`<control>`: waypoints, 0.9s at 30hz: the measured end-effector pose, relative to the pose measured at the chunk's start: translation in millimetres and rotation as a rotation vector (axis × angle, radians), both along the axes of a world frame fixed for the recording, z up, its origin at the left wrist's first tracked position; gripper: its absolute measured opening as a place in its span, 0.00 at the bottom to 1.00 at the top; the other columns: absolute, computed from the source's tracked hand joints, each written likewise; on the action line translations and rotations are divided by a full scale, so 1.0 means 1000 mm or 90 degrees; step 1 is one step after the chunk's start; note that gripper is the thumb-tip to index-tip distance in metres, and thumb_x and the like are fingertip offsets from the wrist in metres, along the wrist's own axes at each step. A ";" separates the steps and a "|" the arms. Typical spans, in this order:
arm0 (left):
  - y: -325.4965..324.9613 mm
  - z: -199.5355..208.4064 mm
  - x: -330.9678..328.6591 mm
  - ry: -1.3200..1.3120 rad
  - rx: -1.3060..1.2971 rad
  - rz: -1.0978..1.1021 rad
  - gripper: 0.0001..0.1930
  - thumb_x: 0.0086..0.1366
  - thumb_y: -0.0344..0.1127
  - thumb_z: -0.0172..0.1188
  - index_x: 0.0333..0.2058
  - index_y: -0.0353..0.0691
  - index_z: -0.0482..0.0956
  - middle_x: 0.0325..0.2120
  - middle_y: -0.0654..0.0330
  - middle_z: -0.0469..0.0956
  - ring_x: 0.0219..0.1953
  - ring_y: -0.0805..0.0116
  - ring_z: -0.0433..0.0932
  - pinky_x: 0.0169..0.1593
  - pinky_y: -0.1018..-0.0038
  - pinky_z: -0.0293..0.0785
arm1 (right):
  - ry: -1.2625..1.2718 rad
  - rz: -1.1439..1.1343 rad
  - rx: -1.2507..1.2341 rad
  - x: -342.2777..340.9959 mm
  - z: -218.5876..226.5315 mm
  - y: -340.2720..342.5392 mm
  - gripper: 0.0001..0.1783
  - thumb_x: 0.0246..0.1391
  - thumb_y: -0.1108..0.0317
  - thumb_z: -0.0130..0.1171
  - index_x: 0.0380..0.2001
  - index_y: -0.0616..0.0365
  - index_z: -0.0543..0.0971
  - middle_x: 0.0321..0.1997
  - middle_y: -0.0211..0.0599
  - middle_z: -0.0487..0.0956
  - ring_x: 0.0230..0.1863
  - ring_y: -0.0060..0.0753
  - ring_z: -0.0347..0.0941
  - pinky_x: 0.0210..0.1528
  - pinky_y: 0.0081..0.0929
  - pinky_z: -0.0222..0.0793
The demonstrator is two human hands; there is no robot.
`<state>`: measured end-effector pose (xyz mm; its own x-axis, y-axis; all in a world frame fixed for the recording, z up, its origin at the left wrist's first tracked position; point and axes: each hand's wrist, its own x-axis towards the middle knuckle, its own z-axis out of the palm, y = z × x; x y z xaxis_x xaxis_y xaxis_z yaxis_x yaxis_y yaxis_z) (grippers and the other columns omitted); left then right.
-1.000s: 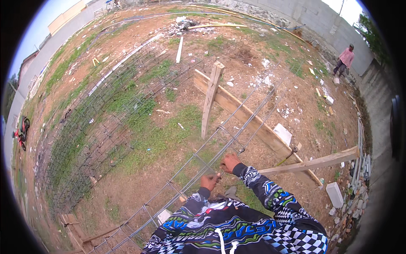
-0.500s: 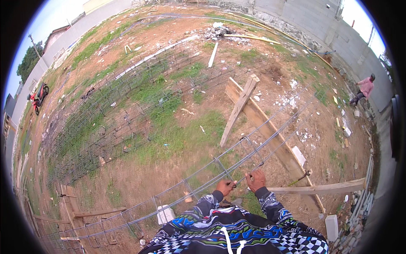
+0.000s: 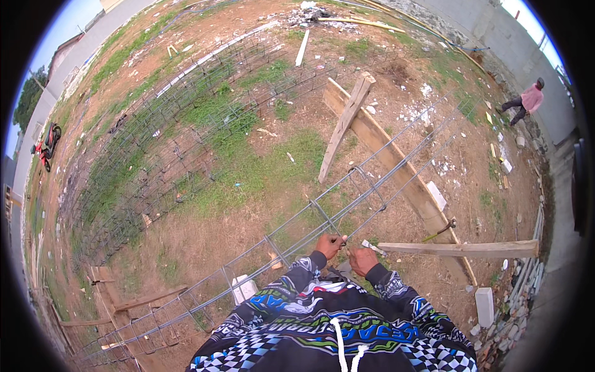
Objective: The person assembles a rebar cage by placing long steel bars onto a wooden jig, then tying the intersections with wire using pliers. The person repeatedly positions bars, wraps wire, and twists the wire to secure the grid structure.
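Observation:
A long cage of grey steel rebar (image 3: pixel 291 221) with square stirrups runs slantwise in front of me, raised on wooden supports. At its near side, my left hand (image 3: pixel 330 245) is closed, its thumb and fingers pinching the lower corner of a stirrup (image 3: pixel 322 212) by the near bar. Just to the right, my right hand (image 3: pixel 364 261) is curled with its fingertips toward the left hand, a little below the near bar. What the right fingers hold, if anything, is too small to make out.
A wide plank (image 3: pixel 396 164) and a slanted post (image 3: pixel 347 127) support the cage's right part. On the plank hangs a hammer-like tool (image 3: pixel 447 228). More rebar cages (image 3: pixel 167 136) lie on the grass beyond. A person in pink (image 3: pixel 530 99) walks by the right wall. White blocks (image 3: pixel 484 307) stand nearby.
My right hand has drawn down and slightly left, off the near bar. The left hand stays at the stirrup corner. The view has tilted down, and the far person has taken a step.

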<state>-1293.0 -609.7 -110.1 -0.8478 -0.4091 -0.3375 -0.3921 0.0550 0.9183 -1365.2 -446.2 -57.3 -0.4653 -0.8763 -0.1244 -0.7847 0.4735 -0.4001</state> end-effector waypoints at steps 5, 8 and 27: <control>-0.002 0.003 0.001 -0.011 0.025 0.022 0.24 0.62 0.55 0.61 0.27 0.35 0.85 0.13 0.60 0.78 0.16 0.74 0.74 0.22 0.72 0.67 | 0.001 -0.065 0.067 0.008 0.028 -0.019 0.13 0.54 0.61 0.53 0.29 0.60 0.78 0.19 0.51 0.77 0.24 0.53 0.77 0.29 0.49 0.71; 0.000 0.005 0.002 0.029 0.001 0.036 0.24 0.62 0.56 0.61 0.25 0.36 0.85 0.12 0.58 0.76 0.16 0.70 0.74 0.23 0.69 0.67 | 0.049 -0.126 0.001 0.031 0.032 -0.012 0.12 0.55 0.61 0.53 0.27 0.60 0.76 0.20 0.50 0.77 0.23 0.54 0.76 0.27 0.49 0.71; 0.003 0.012 0.003 0.009 -0.152 0.019 0.23 0.61 0.55 0.60 0.26 0.38 0.85 0.17 0.49 0.78 0.23 0.51 0.79 0.30 0.61 0.71 | -0.031 -0.241 -0.185 0.025 0.028 -0.017 0.14 0.51 0.54 0.63 0.30 0.54 0.78 0.24 0.35 0.76 0.29 0.43 0.75 0.29 0.40 0.68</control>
<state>-1289.5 -606.3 -97.8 -0.8378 -0.5013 -0.2164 -0.3843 0.2599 0.8859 -1340.1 -463.0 -29.8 -0.7580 -0.6483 0.0714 -0.5562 0.5853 -0.5899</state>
